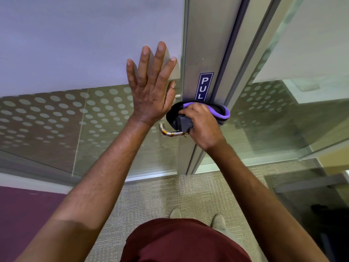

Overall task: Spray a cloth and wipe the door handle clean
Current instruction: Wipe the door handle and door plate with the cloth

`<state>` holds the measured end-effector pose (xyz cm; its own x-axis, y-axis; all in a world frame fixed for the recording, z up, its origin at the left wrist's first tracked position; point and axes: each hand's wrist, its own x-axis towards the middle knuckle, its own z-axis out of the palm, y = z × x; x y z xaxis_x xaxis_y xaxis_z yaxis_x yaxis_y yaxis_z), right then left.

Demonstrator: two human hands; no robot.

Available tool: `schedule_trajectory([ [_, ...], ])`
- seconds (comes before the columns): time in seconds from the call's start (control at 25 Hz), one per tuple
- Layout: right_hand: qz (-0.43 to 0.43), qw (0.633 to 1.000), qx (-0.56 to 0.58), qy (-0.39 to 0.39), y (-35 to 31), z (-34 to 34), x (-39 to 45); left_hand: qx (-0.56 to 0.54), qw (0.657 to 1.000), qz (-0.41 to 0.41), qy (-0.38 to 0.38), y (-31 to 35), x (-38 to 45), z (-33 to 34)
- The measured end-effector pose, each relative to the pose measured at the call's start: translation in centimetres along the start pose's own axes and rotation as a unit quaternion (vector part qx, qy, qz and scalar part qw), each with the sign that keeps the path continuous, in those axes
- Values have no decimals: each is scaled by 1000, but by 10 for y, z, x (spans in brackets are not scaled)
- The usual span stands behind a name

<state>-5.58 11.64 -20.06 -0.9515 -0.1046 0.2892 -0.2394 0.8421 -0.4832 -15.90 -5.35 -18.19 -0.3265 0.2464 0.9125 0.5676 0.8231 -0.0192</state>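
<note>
A metal lever door handle (171,131) sticks out from the aluminium door frame (204,53), its curved free end pointing left. My right hand (203,127) is closed around a black and purple cloth (217,111), pressing it over the handle's base where it meets the frame. My left hand (151,86) lies flat with fingers spread against the glass door panel (85,53), just left of the frame. No spray bottle is in view.
A blue PULL sticker (205,86) sits on the frame above the cloth. The glass has a frosted upper band and a dotted band (56,114). A second glass panel (302,91) stands to the right. Beige carpet (151,195) and my shoes (218,221) are below.
</note>
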Motion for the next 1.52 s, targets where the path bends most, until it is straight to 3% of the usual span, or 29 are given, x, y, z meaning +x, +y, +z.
schedule_trajectory([
  [0.08, -9, 997, 73, -12, 8, -10, -4, -2, 1000, 1, -5, 1, 0, -2],
  [0.16, 23, 979, 196, 41, 19, -23, -19, -7, 1000, 1, -10, 1, 1, -2],
  [0.32, 183, 899, 381, 116, 43, -42, -65, -9, 1000, -9, -10, 0, 2, -2],
  [0.48, 257, 808, 487, 212, 35, -27, -82, -10, 1000, -15, -7, 1, 2, -2],
  [0.6, 247, 814, 467, 243, 25, -13, -67, -8, 1000, -9, -7, 1, 2, -2],
  [0.76, 81, 888, 336, 304, 14, -3, -34, -2, 1000, 0, -8, 1, 2, -2],
  [0.88, 88, 922, 255, 279, 22, 25, -31, -9, 1000, -7, -7, 1, 2, -2],
  [1.04, 168, 918, 277, 227, 32, 68, -51, -7, 1000, -10, -9, 0, 2, -2],
  [1.52, 199, 879, 365, 232, 33, 76, -57, -6, 1000, -16, -17, 1, 1, -4],
])
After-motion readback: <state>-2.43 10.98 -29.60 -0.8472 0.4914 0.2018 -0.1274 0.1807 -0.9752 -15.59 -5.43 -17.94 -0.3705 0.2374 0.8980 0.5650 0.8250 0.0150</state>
